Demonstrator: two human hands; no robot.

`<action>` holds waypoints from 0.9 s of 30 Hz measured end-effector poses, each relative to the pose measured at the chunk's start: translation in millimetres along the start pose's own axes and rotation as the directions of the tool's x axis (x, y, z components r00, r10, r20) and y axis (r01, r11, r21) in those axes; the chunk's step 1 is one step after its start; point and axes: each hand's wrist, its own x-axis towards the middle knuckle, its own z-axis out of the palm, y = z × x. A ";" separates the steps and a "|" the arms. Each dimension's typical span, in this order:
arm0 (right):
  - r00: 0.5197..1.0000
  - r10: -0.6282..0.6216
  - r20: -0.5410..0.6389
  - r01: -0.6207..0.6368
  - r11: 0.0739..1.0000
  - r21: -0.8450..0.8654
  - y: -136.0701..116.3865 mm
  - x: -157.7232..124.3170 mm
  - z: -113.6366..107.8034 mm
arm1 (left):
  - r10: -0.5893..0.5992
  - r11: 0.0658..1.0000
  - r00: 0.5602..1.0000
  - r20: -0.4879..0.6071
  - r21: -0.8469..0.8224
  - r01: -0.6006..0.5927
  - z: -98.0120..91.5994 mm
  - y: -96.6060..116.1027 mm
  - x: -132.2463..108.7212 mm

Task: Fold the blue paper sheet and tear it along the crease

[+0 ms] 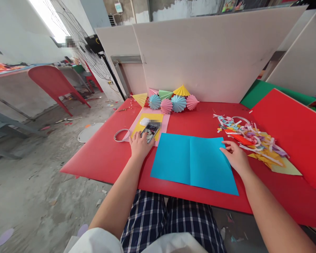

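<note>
A blue paper sheet (208, 161) with a crease down its middle lies flat on the red table (102, 154). At the sheet's upper right corner is my right hand (235, 158), fingers apart and touching the edge. My left hand (141, 144) rests with spread fingers over the lower part of a phone (152, 130), whose screen is lit. The phone lies on yellow paper (158, 117) and pink paper (165, 124), beside a small white object (144, 121). A roll of tape (122, 135) sits to the left.
Folded paper fans (178, 103) in several colours line the table's back. Paper scraps (255, 140) are heaped at the right, near a red board (292, 137). Pale panels (213, 56) stand behind. A red chair (52, 84) is at the left; a person sits far behind it.
</note>
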 end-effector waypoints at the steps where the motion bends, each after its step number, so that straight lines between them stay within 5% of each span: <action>1: 1.000 -0.001 0.000 0.001 1.000 0.000 -0.1 0.0 -0.1 | 0.000 1.000 1.000 -0.002 -0.003 0.000 0.2 0.1 -0.1; 7: 1.000 -0.006 -0.001 0.006 1.000 -0.002 0.1 0.5 0.2 | 0.017 1.000 0.999 -0.044 -0.018 -0.018 -1.4 1.9 0.6; 10: 1.000 0.001 -0.003 -0.001 1.000 -0.010 -0.4 1.0 0.9 | 0.143 0.988 0.988 -0.061 -0.049 -0.146 -8.3 17.0 1.9; 12: 1.000 0.002 0.003 -0.002 1.000 -0.011 -1.0 1.3 1.3 | 0.325 0.941 0.946 -0.007 -0.093 -0.325 -11.4 38.0 1.5; 16: 1.000 -0.008 -0.003 0.008 1.000 0.007 -1.3 1.4 1.5 | 0.614 0.787 0.775 0.149 -0.192 -0.587 -1.1 93.7 -6.8; 20: 1.000 -0.013 -0.018 0.014 1.000 0.028 -2.1 -0.1 0.1 | 0.638 0.770 0.738 0.220 -0.200 -0.606 23.1 125.5 -17.2; 27: 0.999 -0.028 -0.022 0.028 1.000 -0.010 -4.5 -3.0 -0.7 | 0.611 0.791 0.742 0.275 -0.161 -0.591 34.1 123.8 -18.8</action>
